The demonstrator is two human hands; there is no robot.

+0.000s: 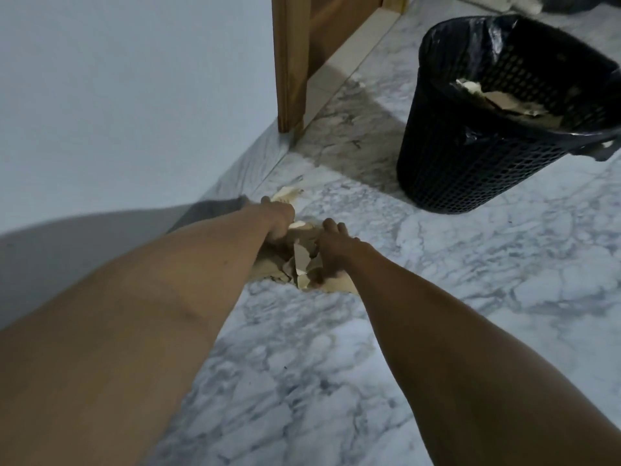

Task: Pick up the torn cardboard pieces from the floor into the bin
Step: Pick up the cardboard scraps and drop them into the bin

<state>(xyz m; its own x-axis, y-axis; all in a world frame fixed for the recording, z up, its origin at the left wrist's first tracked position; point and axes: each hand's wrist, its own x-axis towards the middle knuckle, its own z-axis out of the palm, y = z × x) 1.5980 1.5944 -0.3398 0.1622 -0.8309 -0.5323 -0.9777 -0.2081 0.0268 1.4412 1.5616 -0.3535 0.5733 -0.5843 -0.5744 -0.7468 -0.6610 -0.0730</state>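
Several torn cardboard pieces (302, 264) lie in a small heap on the marble floor near the wall. My left hand (279, 220) curls over the heap's left side and grips some pieces. My right hand (336, 250) reaches onto the heap's right side, fingers bent down over the scraps with the thumb underneath. One more scrap (285, 195) lies just beyond my left hand. The black mesh bin (470, 156), lined with a black bag, stands to the far right with cardboard pieces (504, 102) inside.
A pale wall (134, 95) runs along the left. A wooden door frame (289, 62) stands beyond the heap, left of the bin. Grey-veined marble floor (470, 264) stretches between the heap and the bin.
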